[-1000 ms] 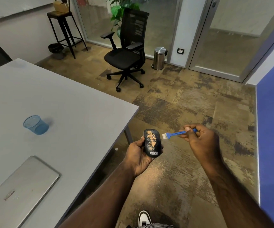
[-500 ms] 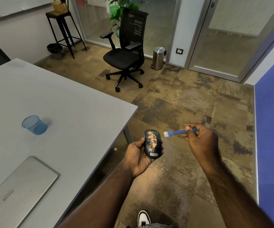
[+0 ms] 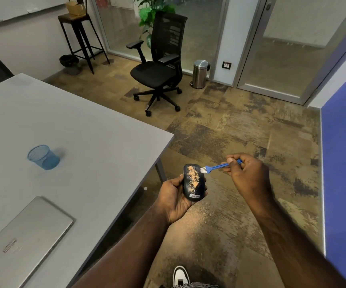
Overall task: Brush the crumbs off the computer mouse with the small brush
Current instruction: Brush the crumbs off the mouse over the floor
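Left hand [image 3: 175, 195] cups the mouse [image 3: 194, 182] crumb-side up off the counter [image 3: 97, 138]; right hand [image 3: 245, 173] pinches the brush [image 3: 217, 166], bristles seemingly touching at two o'clock.

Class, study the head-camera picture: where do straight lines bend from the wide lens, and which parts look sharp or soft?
Head view: the door frames lean and the table edge splays, typical wide-angle distortion; the mouse, its crumbs and the brush are sharp; the blue mesh cup looks slightly soft; lighting is dim and even, without harsh glare.
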Motion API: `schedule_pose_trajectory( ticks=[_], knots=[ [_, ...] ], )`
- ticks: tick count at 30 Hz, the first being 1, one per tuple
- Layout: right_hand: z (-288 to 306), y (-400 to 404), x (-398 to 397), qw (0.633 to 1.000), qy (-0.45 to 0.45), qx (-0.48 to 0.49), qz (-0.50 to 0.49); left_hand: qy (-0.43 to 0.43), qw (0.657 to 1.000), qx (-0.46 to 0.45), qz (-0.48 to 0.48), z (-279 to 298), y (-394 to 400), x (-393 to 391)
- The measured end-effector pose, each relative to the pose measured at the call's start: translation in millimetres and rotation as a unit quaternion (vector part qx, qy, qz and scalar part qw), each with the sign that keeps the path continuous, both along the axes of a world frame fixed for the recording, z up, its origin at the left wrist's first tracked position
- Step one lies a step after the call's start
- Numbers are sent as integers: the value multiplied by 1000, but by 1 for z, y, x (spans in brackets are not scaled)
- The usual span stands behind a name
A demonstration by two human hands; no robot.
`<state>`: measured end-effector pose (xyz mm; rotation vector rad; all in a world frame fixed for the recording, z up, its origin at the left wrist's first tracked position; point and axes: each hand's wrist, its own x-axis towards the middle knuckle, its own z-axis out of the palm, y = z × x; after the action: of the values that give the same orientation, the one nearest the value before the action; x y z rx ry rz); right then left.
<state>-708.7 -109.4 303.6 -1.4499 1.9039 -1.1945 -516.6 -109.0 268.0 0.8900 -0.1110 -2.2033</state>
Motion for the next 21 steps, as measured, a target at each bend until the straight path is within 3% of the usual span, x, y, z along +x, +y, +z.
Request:
schedule_pose_trajectory(
  ticks=[5,10,14,18,21],
  knots=[
    [4,-2,1,998,-55,-10,7,8,1000,8,5,0,1,0],
    [4,-5,-1,1000,-1,6,-24,3,1000,6,5,2,0,-1],
    [6,-5,1,1000,-18,-9,0,-5,1000,4,5,4,1,-2],
    [3,-9,-3,999,48,10,-17,-13,1000,10,3,5,2,-4],
    [2,-10,-4,1000,-4,8,-12,-14,1000,13,2,6,3,-4]
  ],
)
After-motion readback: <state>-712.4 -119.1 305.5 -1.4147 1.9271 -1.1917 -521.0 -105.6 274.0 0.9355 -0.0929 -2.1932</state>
